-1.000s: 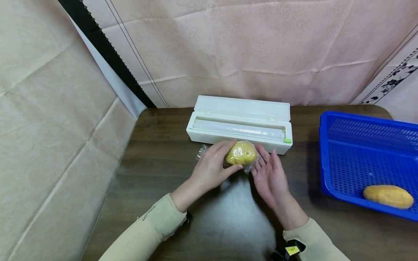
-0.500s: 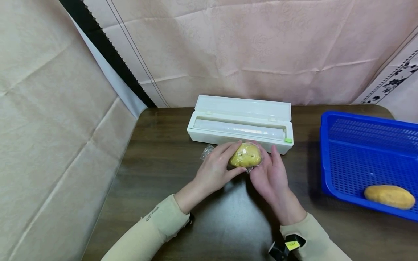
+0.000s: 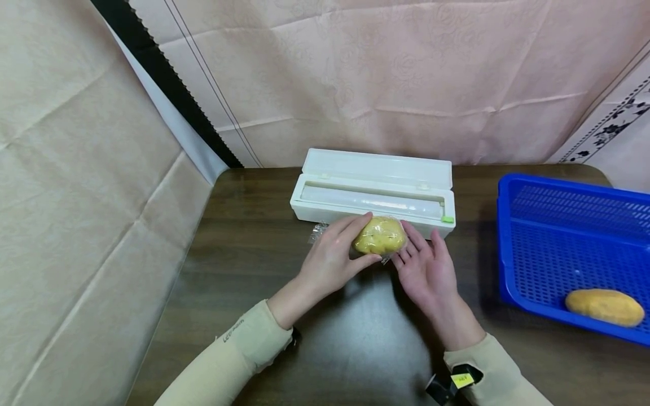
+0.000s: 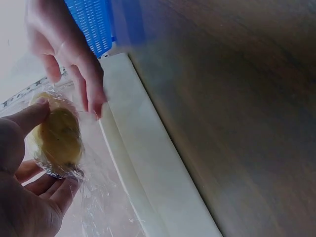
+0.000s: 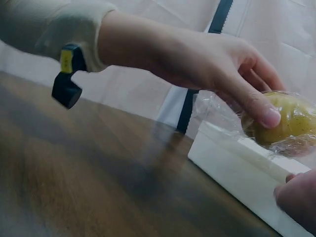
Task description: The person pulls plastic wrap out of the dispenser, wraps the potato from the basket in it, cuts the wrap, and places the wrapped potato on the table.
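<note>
Between the two hands: film-wrapped potato (image 3: 381,235), gripped by the left hand (image 3: 327,256).

Left thumb and fingers bear on opposite sides of the potato, closed in a pinch; loose film (image 3: 317,232) projects past the back of this hand. Right hand (image 3: 426,273): palm turned up, fingers extended, fingertips at the potato's right side; contact with the wrap cannot be confirmed. White box (image 3: 316,213), lid (image 3: 376,168) open, stands just beyond both hands and blocks the far side; a roll (image 3: 370,199) lies inside. Blue basket (image 3: 579,248), well apart to the right, holds a second potato (image 3: 604,307) near its front wall. Box and basket rest on the dark wooden table (image 3: 244,265).
</note>
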`<state>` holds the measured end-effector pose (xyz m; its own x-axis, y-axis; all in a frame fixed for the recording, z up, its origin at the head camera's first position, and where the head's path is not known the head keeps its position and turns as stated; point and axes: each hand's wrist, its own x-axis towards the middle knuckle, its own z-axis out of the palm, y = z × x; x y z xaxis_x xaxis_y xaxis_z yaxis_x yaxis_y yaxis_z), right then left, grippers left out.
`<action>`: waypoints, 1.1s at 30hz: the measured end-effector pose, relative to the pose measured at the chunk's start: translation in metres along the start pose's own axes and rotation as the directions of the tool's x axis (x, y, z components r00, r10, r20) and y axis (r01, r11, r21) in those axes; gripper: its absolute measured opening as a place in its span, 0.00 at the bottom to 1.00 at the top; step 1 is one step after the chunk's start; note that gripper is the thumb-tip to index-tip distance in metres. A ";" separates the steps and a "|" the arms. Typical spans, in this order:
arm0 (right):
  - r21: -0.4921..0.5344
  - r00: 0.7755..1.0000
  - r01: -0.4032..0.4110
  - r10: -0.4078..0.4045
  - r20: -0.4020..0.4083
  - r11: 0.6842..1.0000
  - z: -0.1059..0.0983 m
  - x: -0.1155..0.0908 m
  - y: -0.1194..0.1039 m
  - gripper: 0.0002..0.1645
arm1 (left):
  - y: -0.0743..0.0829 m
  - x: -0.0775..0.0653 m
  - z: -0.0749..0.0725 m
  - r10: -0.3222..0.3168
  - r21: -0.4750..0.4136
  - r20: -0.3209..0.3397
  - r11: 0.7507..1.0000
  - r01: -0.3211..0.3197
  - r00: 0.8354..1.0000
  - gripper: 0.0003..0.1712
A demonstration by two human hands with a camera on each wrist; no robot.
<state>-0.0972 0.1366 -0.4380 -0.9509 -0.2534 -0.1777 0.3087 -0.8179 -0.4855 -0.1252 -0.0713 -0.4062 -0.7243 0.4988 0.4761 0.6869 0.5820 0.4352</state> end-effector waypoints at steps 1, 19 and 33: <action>-0.018 1.000 0.001 -0.001 0.011 1.000 0.000 -0.001 0.001 0.45 | 0.000 0.000 0.001 0.004 0.001 0.001 1.000 -0.004 1.000 0.43; 0.159 0.997 -0.041 0.030 0.071 0.986 0.018 0.001 0.003 0.44 | 0.004 -0.005 0.006 0.066 0.022 0.040 0.998 -0.067 0.997 0.45; -0.478 0.998 0.045 -0.018 0.061 0.877 -0.004 -0.008 0.003 0.46 | -0.001 -0.009 0.008 0.042 0.027 0.086 0.999 -0.045 0.995 0.45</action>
<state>-0.0882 0.1379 -0.4415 -0.9559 -0.2697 -0.1162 0.2385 -0.4823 -0.8429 -0.1193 -0.0709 -0.4174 -0.6970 0.5761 0.4269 0.7168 0.5764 0.3923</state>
